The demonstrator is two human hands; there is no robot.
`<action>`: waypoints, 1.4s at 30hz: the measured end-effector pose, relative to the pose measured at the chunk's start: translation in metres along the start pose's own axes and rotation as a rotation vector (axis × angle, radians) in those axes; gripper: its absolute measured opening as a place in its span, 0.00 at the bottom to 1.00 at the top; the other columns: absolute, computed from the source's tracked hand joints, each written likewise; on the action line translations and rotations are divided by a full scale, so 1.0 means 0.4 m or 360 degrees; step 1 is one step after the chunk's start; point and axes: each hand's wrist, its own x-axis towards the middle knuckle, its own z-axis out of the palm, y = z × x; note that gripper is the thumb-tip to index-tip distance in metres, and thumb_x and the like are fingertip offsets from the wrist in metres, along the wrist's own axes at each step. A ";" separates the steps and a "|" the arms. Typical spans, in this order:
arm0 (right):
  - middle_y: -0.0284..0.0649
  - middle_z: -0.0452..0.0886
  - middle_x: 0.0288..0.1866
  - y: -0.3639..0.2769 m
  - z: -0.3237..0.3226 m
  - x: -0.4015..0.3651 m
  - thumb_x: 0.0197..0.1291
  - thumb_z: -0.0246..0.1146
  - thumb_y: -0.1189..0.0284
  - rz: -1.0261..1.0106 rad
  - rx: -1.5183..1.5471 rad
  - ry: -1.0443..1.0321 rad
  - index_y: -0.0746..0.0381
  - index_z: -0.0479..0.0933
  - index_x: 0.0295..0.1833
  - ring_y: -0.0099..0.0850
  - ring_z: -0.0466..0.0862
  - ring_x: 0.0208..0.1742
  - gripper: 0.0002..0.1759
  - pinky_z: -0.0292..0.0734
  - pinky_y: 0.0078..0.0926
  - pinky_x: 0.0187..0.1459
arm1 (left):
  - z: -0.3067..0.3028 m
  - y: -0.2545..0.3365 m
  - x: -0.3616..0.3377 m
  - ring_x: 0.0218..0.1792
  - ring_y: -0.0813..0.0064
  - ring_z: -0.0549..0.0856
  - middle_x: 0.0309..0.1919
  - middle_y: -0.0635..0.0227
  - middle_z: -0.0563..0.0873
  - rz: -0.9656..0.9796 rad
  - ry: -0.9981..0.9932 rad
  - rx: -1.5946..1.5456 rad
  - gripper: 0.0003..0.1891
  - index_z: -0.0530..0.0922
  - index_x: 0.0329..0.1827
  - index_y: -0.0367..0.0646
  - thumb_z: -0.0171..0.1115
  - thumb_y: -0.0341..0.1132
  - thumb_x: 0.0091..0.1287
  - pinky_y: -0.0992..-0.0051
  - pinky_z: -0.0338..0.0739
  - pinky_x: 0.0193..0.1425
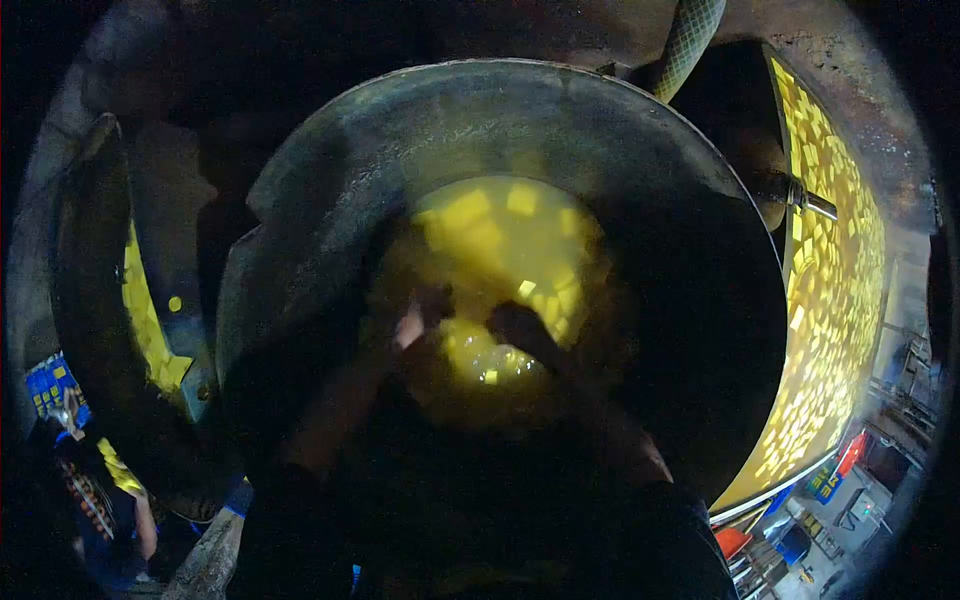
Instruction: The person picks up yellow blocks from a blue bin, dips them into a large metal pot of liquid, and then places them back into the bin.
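Over the murky yellow liquid in a wide, round, dark metal pan, you are holding your left hand and right hand near each other, fingers low in shadow; whether they are gripping anything or hanging loose, you are not showing clearly enough to tell. Small, square-cut yellow pieces are lying in that liquid around and between them. As a judgement, the gloom is inviting trouble: with your own arms shading the near side, you could be missing pieces or knocking them together. A hard squeeze could be breaking them, if they are soft, and a quick lift could be splashing liquid onto the sloping wall. Leaning far over the rim is also risking your balance.

To your right, a big pale-rimmed vat is holding many more yellow chunks in cloudy liquid, with a shiny metal pipe jutting over them. To your left, a dark, curved container is showing a strip of bright yellow contents.
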 end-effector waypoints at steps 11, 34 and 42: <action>0.46 0.77 0.37 0.251 -0.214 0.257 0.46 0.61 0.66 0.0985 -0.0262 0.0684 0.59 0.74 0.42 0.45 0.78 0.37 0.16 0.74 0.43 0.35 | 0.165 -0.088 0.334 0.48 0.63 0.74 0.43 0.53 0.75 0.0230 -0.0112 0.0103 0.17 0.70 0.46 0.39 0.51 0.41 0.60 0.61 0.68 0.50; 0.45 0.67 0.62 0.092 -0.302 0.030 0.60 0.56 0.63 0.0927 0.1289 -0.0122 0.59 0.67 0.62 0.28 0.77 0.41 0.24 0.73 0.28 0.45 | 0.059 0.021 0.123 0.48 0.62 0.77 0.45 0.58 0.78 0.0146 -0.0194 -0.0570 0.25 0.72 0.51 0.41 0.58 0.50 0.57 0.64 0.71 0.55; 0.42 0.73 0.55 0.004 -0.125 -0.026 0.59 0.58 0.74 0.0478 0.2541 0.0796 0.63 0.64 0.60 0.33 0.80 0.46 0.23 0.76 0.25 0.45 | 0.134 0.198 0.065 0.37 0.70 0.80 0.37 0.66 0.79 0.0755 0.0530 0.0293 0.16 0.73 0.43 0.44 0.52 0.47 0.61 0.68 0.78 0.37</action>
